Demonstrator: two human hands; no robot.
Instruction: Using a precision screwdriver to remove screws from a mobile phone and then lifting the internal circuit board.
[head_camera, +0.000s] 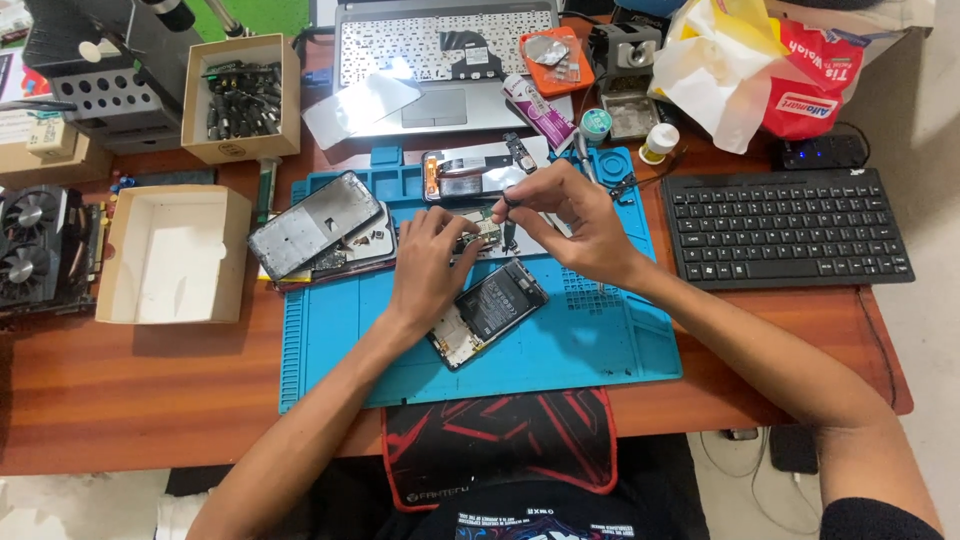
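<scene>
An opened phone (487, 311) with its black battery showing lies tilted on the blue repair mat (600, 345). My left hand (428, 262) rests on its upper end and pinches the edge near the circuit board (485, 232). My right hand (578, 222) holds a thin dark tool (508, 215) with its tip pointing down at that board. A detached phone screen (312, 224) and a dark back frame lie on the mat to the left.
A black keyboard (787, 229) sits at the right. Behind the mat are a laptop (445, 62), a glue tube (538, 108) and an orange tray. Two cardboard boxes (172, 255) stand at the left, one with screwdrivers (240, 98).
</scene>
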